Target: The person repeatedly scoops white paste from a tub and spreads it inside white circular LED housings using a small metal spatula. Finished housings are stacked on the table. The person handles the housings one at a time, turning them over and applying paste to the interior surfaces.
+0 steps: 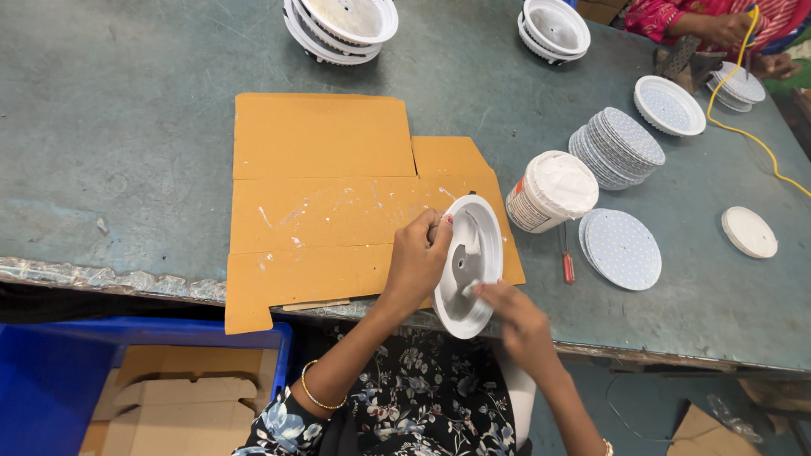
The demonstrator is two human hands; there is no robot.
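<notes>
- The left hand [416,257] is closed around the rim of a white round lamp housing [470,266], holding it tilted on edge at the near edge of the table [118,169], its hollow side turned toward the person so the inside can be reached.
- The right hand [517,314] has its fingers pinched together at the lower inside of the housing, seemingly spreading white paste there; whether it holds anything small I cannot tell.
- A flattened cardboard sheet [321,186], smeared with white, lies under the work, apparently to keep paste off the table.
- Just right of the housing stands an open white tub of paste [551,191], within easy reach, with a red-handled screwdriver [568,263] and a round LED board [623,249] beside it.
- More LED boards are fanned in a stack [617,145] toward the far right.
- Stacked housings [342,27] sit at the far edge.
- Another person's hand [728,29] works at the far right corner.
</notes>
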